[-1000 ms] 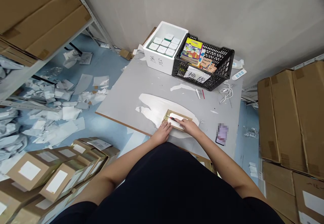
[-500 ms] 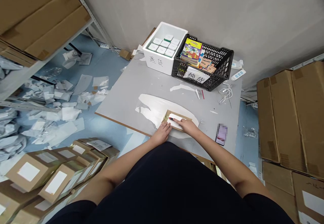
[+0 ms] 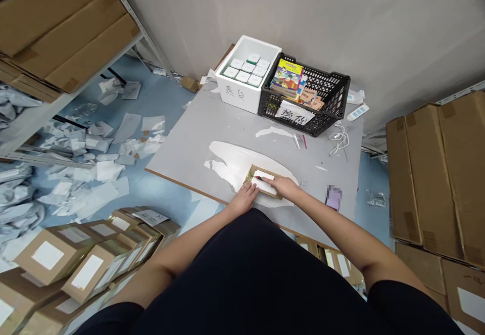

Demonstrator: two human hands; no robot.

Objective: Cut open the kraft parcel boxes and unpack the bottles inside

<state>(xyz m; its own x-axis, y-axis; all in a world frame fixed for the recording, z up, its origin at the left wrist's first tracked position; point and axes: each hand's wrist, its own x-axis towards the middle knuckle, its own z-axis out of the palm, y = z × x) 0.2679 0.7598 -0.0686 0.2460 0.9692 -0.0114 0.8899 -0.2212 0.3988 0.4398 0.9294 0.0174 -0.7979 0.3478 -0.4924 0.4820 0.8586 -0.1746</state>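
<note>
One small kraft cardboard box (image 3: 267, 187) is laid on a white patch (image 3: 231, 160) of the grey desk (image 3: 189, 158), near its front edge. The left hand (image 3: 245, 198) is pressed against the box's near corner, its grip open and flat. The right hand (image 3: 284, 187) is laid across a white label (image 3: 263, 176); a red-and-black marker (image 3: 258, 177) is seen on that label, but whether it is gripped cannot be told.

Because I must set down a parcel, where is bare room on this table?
Bare grey tabletop lies between the white foam box and the white sheet, and between the right hand and the phone. Around the black crate it is crowded.
</note>
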